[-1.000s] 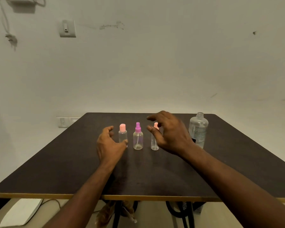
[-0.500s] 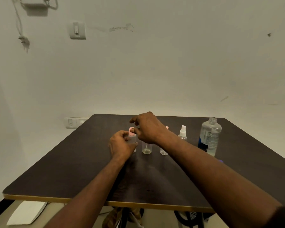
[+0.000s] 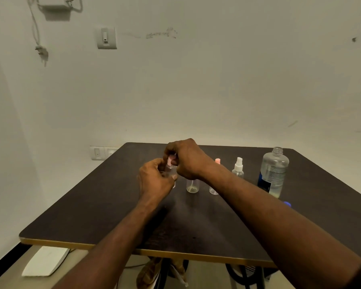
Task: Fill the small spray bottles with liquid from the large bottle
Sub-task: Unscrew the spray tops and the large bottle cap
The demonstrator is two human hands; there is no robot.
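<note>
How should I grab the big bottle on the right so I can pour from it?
Hold the big bottle around its wide middle, coming from the near right side with your fingers wrapped round it. It stands upright with its cap off, so keep it level until you pour. Its neck looks too narrow for a steady hold, and the small white spray bottle stands close on its left.

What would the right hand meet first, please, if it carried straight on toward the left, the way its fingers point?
Nothing new: the right hand already pinches the pink cap of the small bottle in the left hand. Beyond looks like bare table, though depth is unclear.
</note>
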